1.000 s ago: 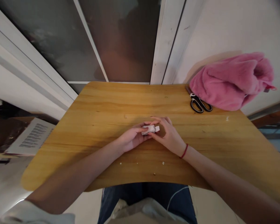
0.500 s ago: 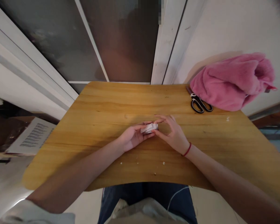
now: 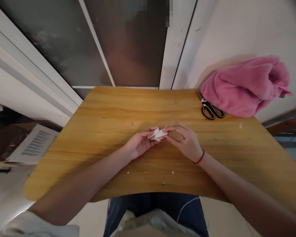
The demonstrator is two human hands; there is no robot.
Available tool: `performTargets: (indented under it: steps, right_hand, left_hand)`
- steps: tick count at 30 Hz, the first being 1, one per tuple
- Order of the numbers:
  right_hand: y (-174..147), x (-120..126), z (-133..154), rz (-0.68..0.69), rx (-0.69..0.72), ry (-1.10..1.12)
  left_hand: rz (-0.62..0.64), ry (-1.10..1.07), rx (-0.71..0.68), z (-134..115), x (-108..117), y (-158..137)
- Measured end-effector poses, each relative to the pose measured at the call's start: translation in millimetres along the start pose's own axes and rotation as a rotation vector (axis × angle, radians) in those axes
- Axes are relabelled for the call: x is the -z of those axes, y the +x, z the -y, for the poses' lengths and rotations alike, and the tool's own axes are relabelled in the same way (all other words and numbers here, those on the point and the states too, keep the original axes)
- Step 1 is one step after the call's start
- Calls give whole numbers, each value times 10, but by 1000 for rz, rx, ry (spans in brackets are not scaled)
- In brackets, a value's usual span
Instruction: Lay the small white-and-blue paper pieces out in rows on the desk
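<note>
Small white paper pieces (image 3: 158,134), overlapping one another, are held between my two hands just above the middle of the table. My left hand (image 3: 141,144) grips them from the left, thumb on the far side and fingers curled beneath. From the right, my right hand (image 3: 185,139) pinches the right end of the papers between thumb and fingertips. A red band circles the right wrist. How many papers there are, and whether they are folded, I cannot tell.
Black-handled scissors (image 3: 212,110) lie at the back right of the wooden table (image 3: 128,108), beside a pink plush cloth bundle (image 3: 244,87) against the wall. White crumbs (image 3: 173,172) dot the near part. A printed cardboard box (image 3: 31,144) stands left of the table.
The papers have fanned out, with one piece now slanting across another. My right hand's fingers have closed onto their right end; the left hand has hardly moved.
</note>
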State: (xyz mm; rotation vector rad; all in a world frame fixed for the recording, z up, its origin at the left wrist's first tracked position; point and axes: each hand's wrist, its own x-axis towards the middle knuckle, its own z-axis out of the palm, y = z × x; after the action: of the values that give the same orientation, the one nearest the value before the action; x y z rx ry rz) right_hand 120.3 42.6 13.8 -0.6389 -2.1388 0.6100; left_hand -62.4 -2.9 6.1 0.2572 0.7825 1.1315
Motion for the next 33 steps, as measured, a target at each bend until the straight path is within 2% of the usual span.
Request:
performTargets:
  steps: [12, 17, 22, 29, 33]
  right_hand:
    - [28, 45, 41, -81, -24, -26]
    - [30, 57, 41, -126, -25, -20]
    - [8, 9, 69, -101, -16, -9]
    - [-19, -96, 94, 11, 51, -19]
    - [-25, -124, 63, 28, 51, -33]
  left_hand:
    - [-64, 15, -27, 10, 14, 13]
    - [-8, 82, -42, 20, 8, 0]
    - [90, 64, -8, 44, -16, -18]
    - [72, 15, 57, 32, -53, -43]
    - [84, 31, 55, 42, -33, -45]
